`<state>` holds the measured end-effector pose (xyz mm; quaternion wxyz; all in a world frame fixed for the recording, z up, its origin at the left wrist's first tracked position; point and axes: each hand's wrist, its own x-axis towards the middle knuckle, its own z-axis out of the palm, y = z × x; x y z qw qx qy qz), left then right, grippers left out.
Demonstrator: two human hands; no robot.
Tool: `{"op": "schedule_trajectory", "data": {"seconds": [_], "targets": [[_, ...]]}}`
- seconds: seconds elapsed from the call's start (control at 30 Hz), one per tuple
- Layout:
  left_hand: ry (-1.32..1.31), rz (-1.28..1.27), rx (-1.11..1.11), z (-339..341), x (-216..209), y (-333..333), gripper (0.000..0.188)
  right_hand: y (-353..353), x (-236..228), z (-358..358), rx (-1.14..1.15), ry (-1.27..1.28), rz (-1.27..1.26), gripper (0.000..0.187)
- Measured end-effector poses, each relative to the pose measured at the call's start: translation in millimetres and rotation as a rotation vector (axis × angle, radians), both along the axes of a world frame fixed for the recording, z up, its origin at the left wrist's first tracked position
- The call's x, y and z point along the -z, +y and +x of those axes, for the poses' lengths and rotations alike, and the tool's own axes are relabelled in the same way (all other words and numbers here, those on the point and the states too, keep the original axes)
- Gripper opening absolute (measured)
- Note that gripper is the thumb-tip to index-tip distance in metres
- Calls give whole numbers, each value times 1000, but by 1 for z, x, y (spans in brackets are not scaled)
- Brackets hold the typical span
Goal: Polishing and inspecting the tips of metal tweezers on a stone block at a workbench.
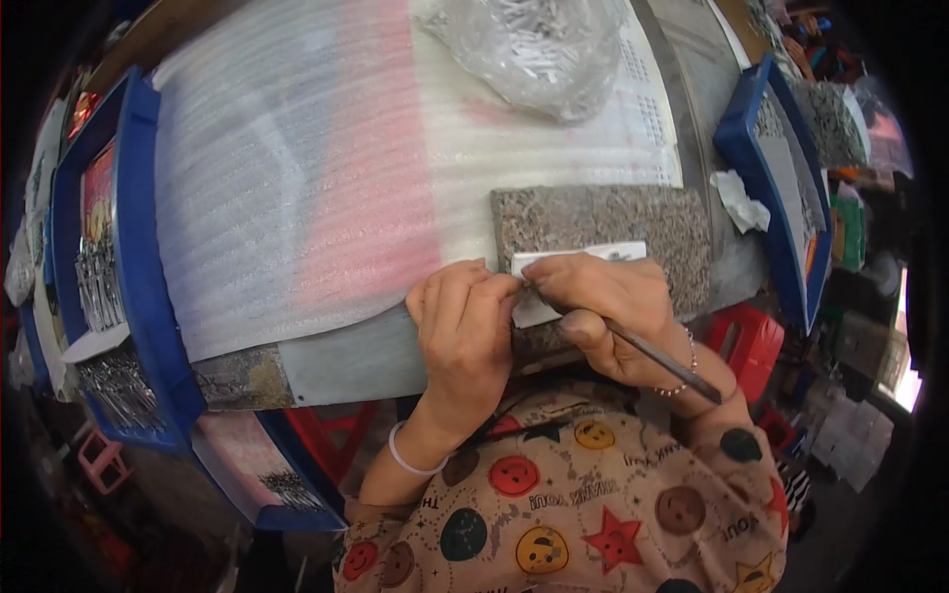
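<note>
My right hand (pixel 618 306) is closed around a slim dark metal tool (pixel 672 368), whose long end slants down past the wrist. Its working tip is hidden under my fingers. Close against it, my left hand (pixel 465 326) has thumb and fingertips pinched together on something too small to make out. Both hands rest at a white pad (pixel 625 251) with a few small dark marks or pieces on it. The pad lies on a speckled stone slab (pixel 593 206) near the table's front edge.
Foam sheeting over printed paper (pixel 267 178) covers the table. A clear bag of small metallic pieces (pixel 539 44) lies at the back. Blue trays (pixel 140 257) with metal parts stand left, another blue tray (pixel 741 128) right, beside crumpled white paper (pixel 739 201). A red stool (pixel 748 341) is lower right.
</note>
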<state>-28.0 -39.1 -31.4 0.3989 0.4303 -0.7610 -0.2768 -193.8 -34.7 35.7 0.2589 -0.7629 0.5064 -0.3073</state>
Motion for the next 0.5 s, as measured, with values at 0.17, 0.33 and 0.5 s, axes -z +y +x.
{"op": "schedule_trajectory", "data": {"seconds": [0.17, 0.33, 0.5], "targets": [[-15, 28, -31, -3, 3, -3, 11, 11, -9, -20, 254, -270, 175, 28], [-10, 9, -5, -4, -4, -1, 11, 37, -17, -34, 349, -502, -66, 35], [-35, 20, -20, -6, 0, -4, 9, 18, -6, -35, 261, -130, 167, 21]]}}
